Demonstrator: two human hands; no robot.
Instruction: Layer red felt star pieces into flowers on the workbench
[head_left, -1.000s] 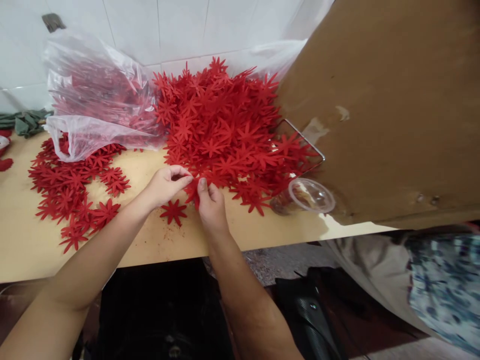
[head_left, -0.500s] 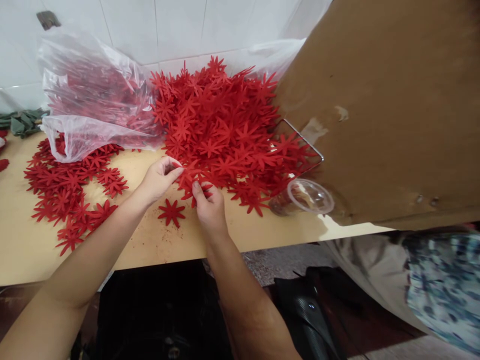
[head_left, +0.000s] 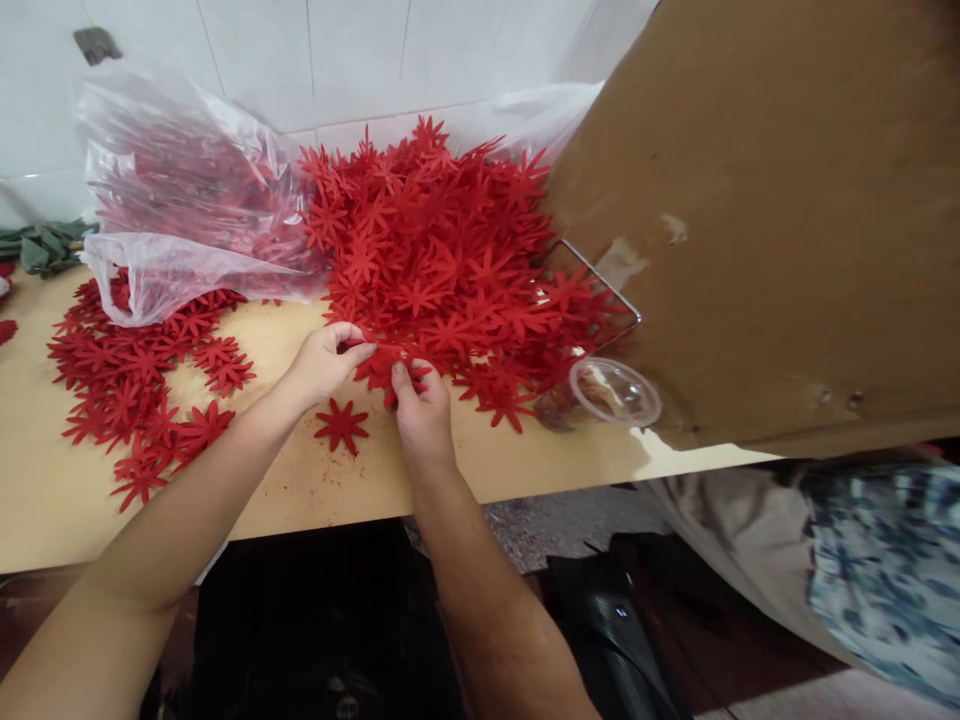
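Presently your left hand point(head_left: 324, 362) and right hand point(head_left: 421, 408) pinch one red felt flower point(head_left: 381, 368) between closed fingertips at the near edge of the flower pile point(head_left: 442, 250). Bare table point(head_left: 285, 480) lies nearer you; a clear cup point(head_left: 611, 392) and cardboard sheet point(head_left: 765, 220) crowd the pile's right.

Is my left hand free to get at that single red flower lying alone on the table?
Probably yes. The lone flower lies flat on bare table just below the left hand, with nothing over it. That hand and the right hand are pinching a flower at the pile's edge, so it would have to let go.
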